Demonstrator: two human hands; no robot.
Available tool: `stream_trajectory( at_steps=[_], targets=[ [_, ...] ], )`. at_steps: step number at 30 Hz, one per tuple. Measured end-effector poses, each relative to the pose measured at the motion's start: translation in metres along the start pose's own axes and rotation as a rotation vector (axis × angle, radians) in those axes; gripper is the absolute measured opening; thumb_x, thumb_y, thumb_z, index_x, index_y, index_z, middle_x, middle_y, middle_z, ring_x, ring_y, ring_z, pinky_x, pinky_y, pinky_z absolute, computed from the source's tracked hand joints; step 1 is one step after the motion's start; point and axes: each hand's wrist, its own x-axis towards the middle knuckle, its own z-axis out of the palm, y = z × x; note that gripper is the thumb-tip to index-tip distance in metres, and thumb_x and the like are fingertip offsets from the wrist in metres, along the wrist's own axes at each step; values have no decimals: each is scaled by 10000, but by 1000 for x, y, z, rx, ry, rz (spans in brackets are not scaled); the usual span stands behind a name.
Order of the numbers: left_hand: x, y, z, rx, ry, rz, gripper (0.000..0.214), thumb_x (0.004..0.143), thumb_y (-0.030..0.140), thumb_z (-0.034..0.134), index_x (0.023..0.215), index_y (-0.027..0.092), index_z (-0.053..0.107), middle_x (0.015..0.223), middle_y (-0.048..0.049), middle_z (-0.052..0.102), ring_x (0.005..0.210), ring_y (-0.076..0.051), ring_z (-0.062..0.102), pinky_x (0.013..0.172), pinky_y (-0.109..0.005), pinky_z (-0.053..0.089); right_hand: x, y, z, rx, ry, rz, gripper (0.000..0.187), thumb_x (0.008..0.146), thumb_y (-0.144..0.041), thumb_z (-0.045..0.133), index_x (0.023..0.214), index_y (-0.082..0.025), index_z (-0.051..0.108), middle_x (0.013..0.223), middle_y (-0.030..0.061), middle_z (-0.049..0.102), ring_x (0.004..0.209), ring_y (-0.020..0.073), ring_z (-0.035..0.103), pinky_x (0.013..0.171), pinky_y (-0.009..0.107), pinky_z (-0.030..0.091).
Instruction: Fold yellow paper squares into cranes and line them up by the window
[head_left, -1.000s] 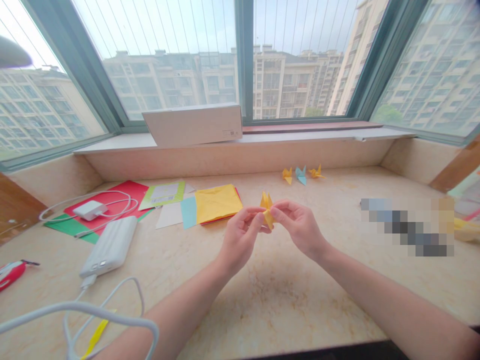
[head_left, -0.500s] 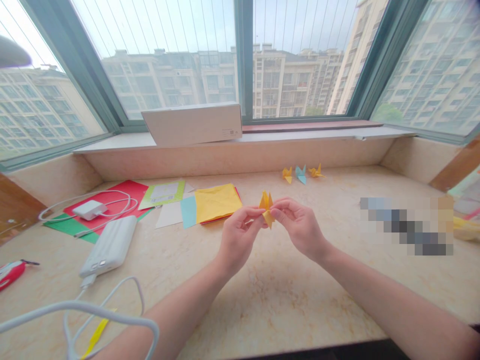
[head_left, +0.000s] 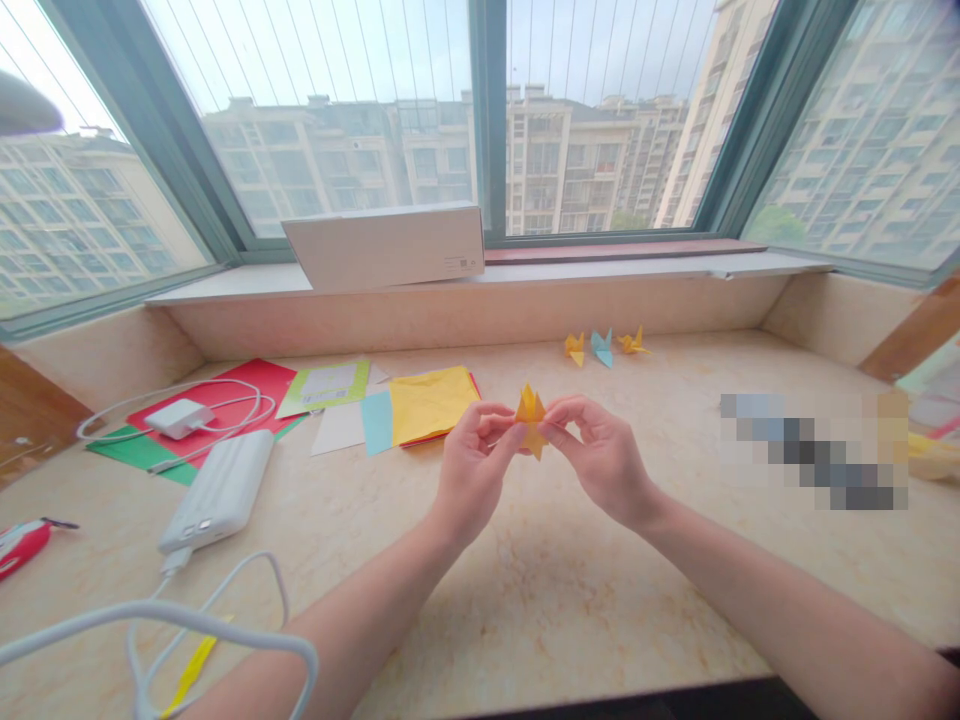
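Observation:
A small folded yellow origami crane [head_left: 531, 408] is held up above the table between both hands, its points facing up and one tip hanging down. My left hand [head_left: 480, 460] pinches its left side between thumb and fingers. On the other side, my right hand [head_left: 596, 455] grips it the same way. Beyond the hands, near the back wall, stand a yellow paper crane [head_left: 575, 349], a blue paper crane [head_left: 602, 347] and another yellow paper crane [head_left: 635, 342].
Left of my hands lie yellow paper sheets [head_left: 435, 405] and a blue sheet [head_left: 377, 424]. Farther left are a white power bank [head_left: 221, 490], a charger [head_left: 180, 419] and red paper [head_left: 259, 385]. A white cable [head_left: 172, 612] loops near my left forearm. A white box [head_left: 386, 248] stands on the sill.
The upper points of the yellow crane have spread wider and its body looks broader from the front. Both hands stay in nearly the same place, with small finger shifts.

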Motion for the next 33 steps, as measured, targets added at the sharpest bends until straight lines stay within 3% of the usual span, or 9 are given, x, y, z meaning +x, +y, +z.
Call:
stream_trajectory(
  at_steps=[3,6,10,16,19,23,29,33],
  targets=[
    [1,-1,0,10,7,18,243,809,264,745,977,181,591,832,-15,731,720,-138,685,652,-257,573,-1,1,2,48,22,64,190,833,-349,727,978,-237,675,909,36,697,835,188,625,801,363,515],
    [1,-2,-1,48,25,41,229,804,259,747,961,178,601,831,-18,721,721,-135,677,661,-257,571,0,0,2,61,-38,162,303,833,-390,722,1095,-243,680,990,54,720,861,199,638,822,387,516],
    [0,-4,-2,81,-11,21,248,807,258,741,1006,179,615,865,-26,715,769,-143,681,704,-269,568,1,-3,0,28,-61,232,220,849,-406,699,981,-233,735,932,53,745,843,211,649,835,411,506],
    [2,-7,-5,211,-110,30,218,834,280,713,1014,169,665,986,-65,708,906,-170,665,816,-307,543,1,-5,-3,-114,-30,-14,77,871,-315,691,865,-246,723,820,13,691,781,181,603,767,352,488],
    [3,-7,-7,301,-97,18,233,838,330,707,1008,175,669,927,-57,694,821,-159,651,736,-291,539,1,-6,-6,-100,-59,-133,52,880,-280,685,914,-266,722,888,17,670,826,177,606,783,340,502],
    [4,-6,-8,309,-50,-10,236,835,356,701,982,177,654,747,-5,630,615,-120,593,542,-226,468,3,-2,-9,-54,-140,-164,136,920,-267,632,1000,-309,735,998,37,651,976,196,614,869,367,513],
    [6,-5,-9,140,-68,-16,235,790,242,720,1001,178,642,887,-44,696,741,-155,676,677,-257,510,5,0,-11,-95,-224,-187,147,910,-236,644,996,-310,736,1102,48,634,1079,206,608,967,407,497],
    [7,-2,-9,52,-81,-57,253,808,232,681,1050,176,628,761,-21,712,624,-121,630,569,-198,439,7,-7,-10,-116,-269,-206,155,895,-206,656,1006,-289,724,1163,60,639,1133,213,603,1017,424,475]
  ],
)
